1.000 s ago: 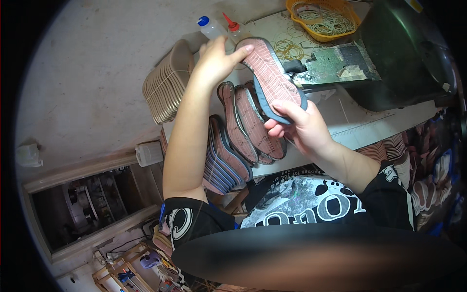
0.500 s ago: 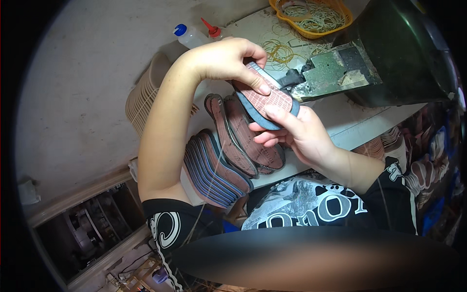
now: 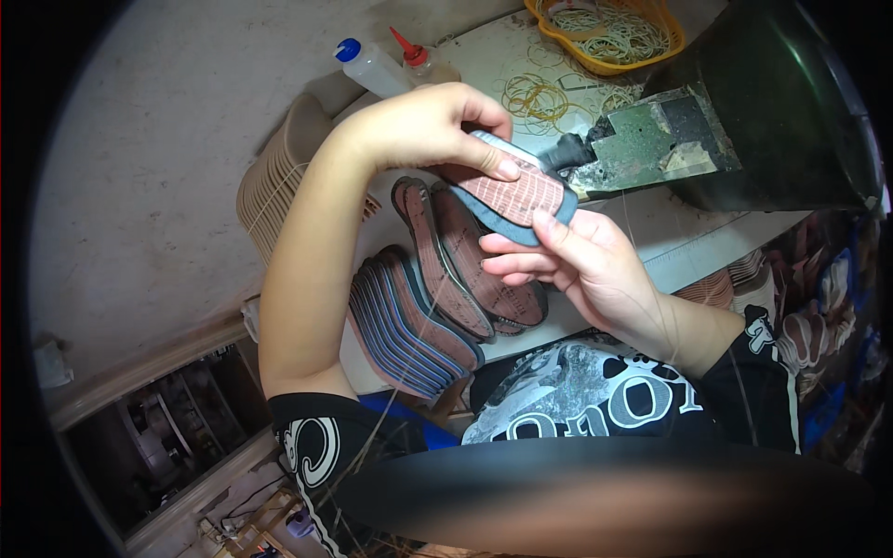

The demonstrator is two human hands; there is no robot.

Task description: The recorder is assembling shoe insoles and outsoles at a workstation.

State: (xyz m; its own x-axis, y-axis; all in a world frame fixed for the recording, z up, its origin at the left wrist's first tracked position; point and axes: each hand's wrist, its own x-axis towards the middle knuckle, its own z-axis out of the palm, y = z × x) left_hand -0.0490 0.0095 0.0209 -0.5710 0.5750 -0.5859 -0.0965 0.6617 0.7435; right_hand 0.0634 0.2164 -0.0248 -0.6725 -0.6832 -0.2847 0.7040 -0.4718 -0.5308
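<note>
Both my hands hold a shoe insole [image 3: 532, 197] with a reddish grid-printed face and a dark blue-grey rim, against the black working end [image 3: 567, 153] of a green machine [image 3: 656, 139]. My left hand [image 3: 445, 126] is bent over its upper end, thumb pressed on the printed face. Below, my right hand [image 3: 595, 260] pinches the rounded lower end between thumb and fingers. Directly under my hands, more reddish insoles [image 3: 479, 270] lie piled on the table. Left of these leans a row of similar insoles with blue edges [image 3: 400, 325].
Beige curved pieces [image 3: 274, 191] are banded together by the wall. At the back stand a blue-capped bottle [image 3: 372, 65] and a red-tipped bottle [image 3: 423, 60]. A yellow basket [image 3: 609, 67] holds rubber bands; loose bands [image 3: 535, 100] lie before it. More stacked pieces [image 3: 819, 325] are at right.
The insole has shifted slightly down, its lower end coming a little nearer my right palm. My right hand has moved slightly right, its fingers spread a bit more.
</note>
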